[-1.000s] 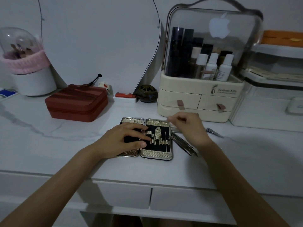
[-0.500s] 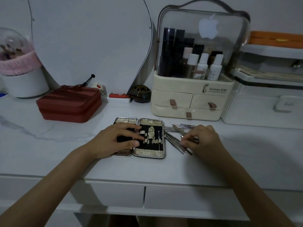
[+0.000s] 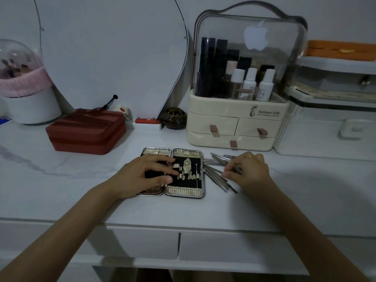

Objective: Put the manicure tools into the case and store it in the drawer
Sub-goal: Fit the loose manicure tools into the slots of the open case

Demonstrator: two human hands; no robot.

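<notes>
Fronting the near edge of the white tabletop (image 3: 61,190), two closed drawers (image 3: 227,249). Lying open and flat on the tabletop, centre: manicure case (image 3: 184,192), a few tools strapped in its right half. Resting on the case's left half with fingers spread and relaxed: left hand (image 3: 142,176). Just right of the case, loose metal manicure tools (image 3: 215,176) fanned out on the tabletop. Curled over them and pinching one: right hand (image 3: 248,171). Farther left, red zip box (image 3: 87,133). Farther right, cream cosmetics organiser (image 3: 236,121) with bottles under a clear lid.
</notes>
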